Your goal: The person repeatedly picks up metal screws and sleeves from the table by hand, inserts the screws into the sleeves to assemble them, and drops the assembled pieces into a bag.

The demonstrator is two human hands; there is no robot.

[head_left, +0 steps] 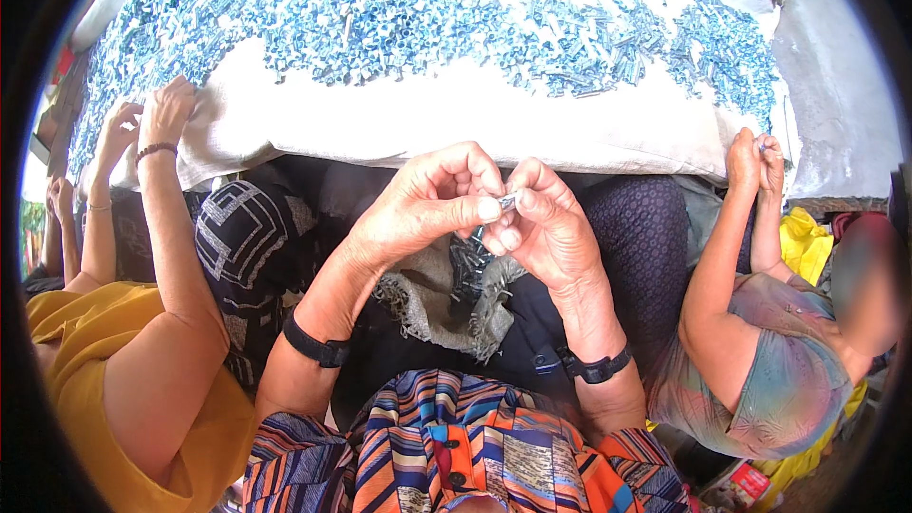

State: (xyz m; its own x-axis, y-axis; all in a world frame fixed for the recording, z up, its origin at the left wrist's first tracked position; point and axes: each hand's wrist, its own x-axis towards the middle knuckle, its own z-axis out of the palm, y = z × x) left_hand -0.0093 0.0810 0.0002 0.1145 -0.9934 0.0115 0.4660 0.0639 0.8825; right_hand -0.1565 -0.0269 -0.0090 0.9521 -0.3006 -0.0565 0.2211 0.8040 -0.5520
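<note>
Pinching a metal piece (509, 200), left hand (429, 198) and right hand (556, 220) seem mid-adjustment; the next move likely needs steadiness.

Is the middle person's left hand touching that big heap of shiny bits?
Apart: the head view shows a strip of pale cloth between the left hand and the heap of small metal pieces.

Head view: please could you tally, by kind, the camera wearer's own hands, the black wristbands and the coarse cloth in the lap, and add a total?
Left hand and right hand: 2
Black wristbands: 2
Coarse cloth: 1
Total: 5
The small metal pieces are too many to count, so they are left out.
</note>
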